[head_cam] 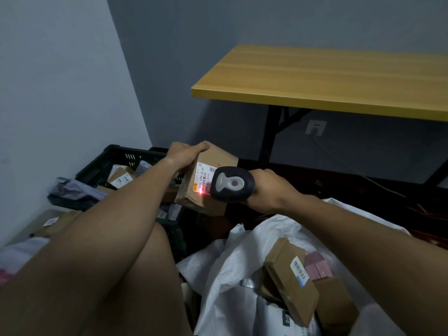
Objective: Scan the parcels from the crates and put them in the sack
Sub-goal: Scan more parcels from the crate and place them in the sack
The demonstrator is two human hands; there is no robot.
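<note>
1. The left hand (184, 154) grasps a brown cardboard parcel (206, 180) by its far top edge, holding it tilted above the black crate (116, 163)
2. The right hand (269, 190) is wrapped round a black scanner (231, 184), its head just beside the parcel's label (204, 177), where a red light falls
3. Below the right hand lies the white sack (242, 275), with parcels inside

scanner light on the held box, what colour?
Red, on the box's label; head view.
</note>
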